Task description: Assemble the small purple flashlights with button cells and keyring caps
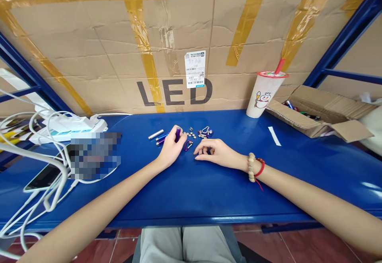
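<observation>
left hand (172, 147): fingers wrapped around purple tube (178, 133), left of centre.
right hand (217, 152): fingers loosely curled, nothing visibly held.
small metal pieces (193, 136): loose, beyond hands; work appears unfinished.
silver tube (156, 134): separate, farther left.

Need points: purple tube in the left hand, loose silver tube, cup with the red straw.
Purple tube (178, 134): head view, on its exposed part.
Silver tube (156, 134): head view, mid-length on its barrel.
Cup (261, 96): head view, mid-height on its white side.
</observation>
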The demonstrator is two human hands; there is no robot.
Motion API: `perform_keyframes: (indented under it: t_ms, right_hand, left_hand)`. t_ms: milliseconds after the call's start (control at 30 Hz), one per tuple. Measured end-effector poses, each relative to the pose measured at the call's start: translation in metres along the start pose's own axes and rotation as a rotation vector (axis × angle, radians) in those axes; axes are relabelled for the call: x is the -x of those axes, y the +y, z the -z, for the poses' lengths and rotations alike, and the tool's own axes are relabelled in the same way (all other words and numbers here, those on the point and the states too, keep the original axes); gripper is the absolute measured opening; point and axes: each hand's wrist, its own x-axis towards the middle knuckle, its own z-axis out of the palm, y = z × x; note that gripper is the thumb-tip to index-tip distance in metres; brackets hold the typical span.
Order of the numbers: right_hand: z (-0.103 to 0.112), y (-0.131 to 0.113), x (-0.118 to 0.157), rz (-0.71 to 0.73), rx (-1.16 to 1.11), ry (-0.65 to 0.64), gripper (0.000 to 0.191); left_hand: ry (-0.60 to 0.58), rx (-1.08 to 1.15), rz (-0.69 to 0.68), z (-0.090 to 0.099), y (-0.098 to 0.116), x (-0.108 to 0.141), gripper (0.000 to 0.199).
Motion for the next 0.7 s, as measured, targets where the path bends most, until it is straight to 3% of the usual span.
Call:
perform_keyframes:
  t_ms: [167,300,467,700]
  right_hand:
    - [0.002,0.003,0.001,-0.017,0.066,0.069,0.019]
    - [0.001,0.003,0.002,-0.020,0.148,0.100,0.016]
    - [0.001,-0.004,0.004,-0.024,0.255,0.178,0.020]
    - [0.000,-0.007,0.006,-0.004,0.313,0.192,0.019]
  left_hand:
    - [-0.055,-0.168,-0.106,0.000,0.000,0.000,0.025]
    - [-0.073,-0.316,-0.134,-0.002,-0.007,-0.001,0.017]
    - [-0.191,-0.455,-0.202,-0.004,-0.012,0.001,0.007]
    - [-0.228,-0.550,-0.244,-0.004,-0.013,0.002,0.011]
